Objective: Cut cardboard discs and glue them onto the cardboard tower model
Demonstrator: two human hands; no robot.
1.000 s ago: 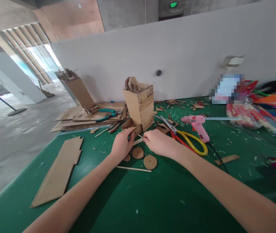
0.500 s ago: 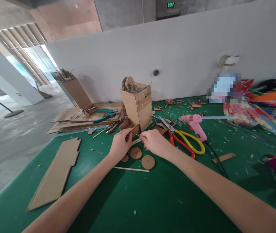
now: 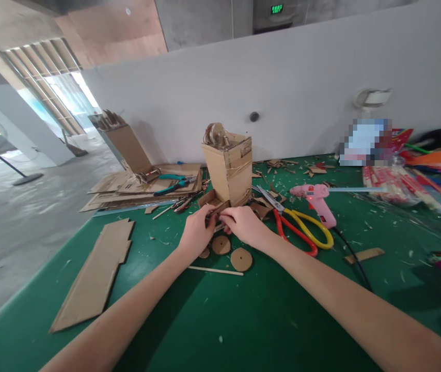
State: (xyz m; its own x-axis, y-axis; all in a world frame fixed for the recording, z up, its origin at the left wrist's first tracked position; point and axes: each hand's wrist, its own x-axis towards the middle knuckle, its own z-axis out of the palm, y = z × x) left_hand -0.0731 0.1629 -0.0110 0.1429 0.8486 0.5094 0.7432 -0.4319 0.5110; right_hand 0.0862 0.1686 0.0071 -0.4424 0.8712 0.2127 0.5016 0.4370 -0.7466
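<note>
My left hand is closed around a small strip of cardboard, pinched between thumb and fingers. My right hand is closed too, its fingertips meeting the same strip from the right. The thin rod pinched in the right fingers is now mostly hidden by them. Just behind the hands stands a tall cardboard box with a round cardboard wheel on top. Below the hands lie a cardboard disc and another disc, each with a centre hole, and a thin wooden stick.
Scissors with red and yellow handles and a pink glue gun lie to the right. Teal-handled pliers rest on stacked cardboard at the left. A flat cardboard sheet lies near the left table edge. Scraps litter the back.
My right hand has moved in against the left, and the thin rod between them is now mostly covered. The whole view has shifted slightly, with things appearing further right.
</note>
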